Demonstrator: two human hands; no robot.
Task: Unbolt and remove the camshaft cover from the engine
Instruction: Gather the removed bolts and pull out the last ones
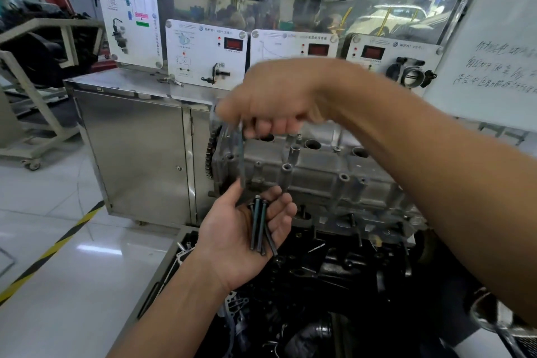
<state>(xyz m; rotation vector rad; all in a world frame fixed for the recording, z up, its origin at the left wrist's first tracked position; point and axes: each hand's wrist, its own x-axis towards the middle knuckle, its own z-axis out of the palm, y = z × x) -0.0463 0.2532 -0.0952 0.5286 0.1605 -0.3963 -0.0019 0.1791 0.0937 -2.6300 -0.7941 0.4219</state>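
Observation:
The grey aluminium camshaft cover (313, 167) sits on top of the engine (363, 212), with several empty bolt holes along its near edge. My left hand (241, 241) is palm up just in front of the cover's left end, its fingers loosely curled around several long dark bolts (258, 227). My right hand (276, 99) hovers above the cover's left end, blurred by motion, and pinches one long bolt (241, 160) that hangs straight down toward my left palm.
A steel cabinet (139, 148) stands to the left of the engine, with white training panels (206, 52) on the board behind. A toothed gear (210, 154) shows at the engine's left end. Below lies a dark tray of loose parts (319, 285). Yellow-black tape (49, 253) marks the floor.

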